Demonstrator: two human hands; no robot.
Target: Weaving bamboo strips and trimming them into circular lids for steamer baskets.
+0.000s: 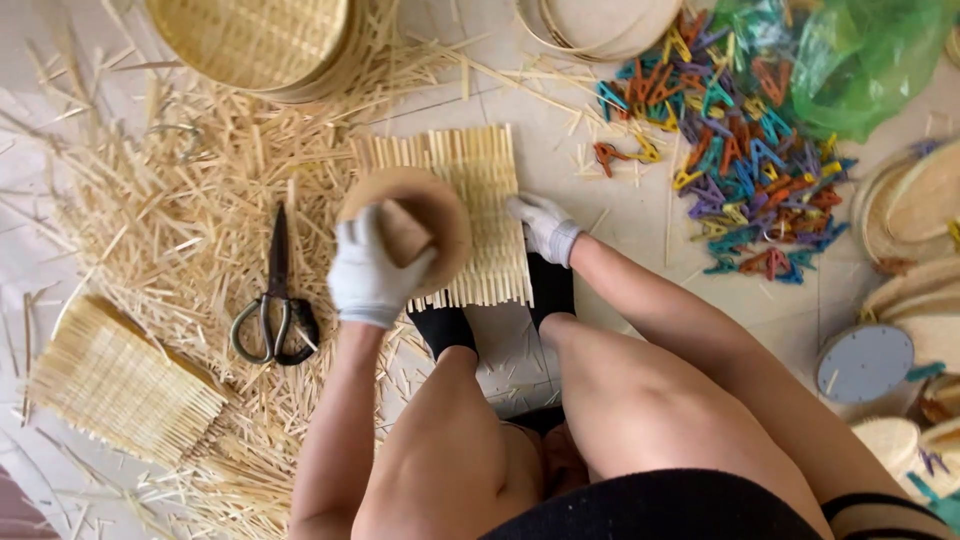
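Observation:
A square woven bamboo mat (480,190) lies on the floor in front of my feet in black socks. My left hand (368,270), in a white glove, grips the block handle of a round wooden disc (440,215) that rests on the mat's left part. To the right, my gloved right hand (545,226) presses on the mat's right edge with its fingers spread.
Black scissors (275,300) lie on scattered bamboo strips (180,220) at the left. A second woven mat (115,385) sits at the lower left. Round woven trays (255,40) stand at the top. Coloured plastic clips (740,140) and a green bag (865,55) are at the upper right.

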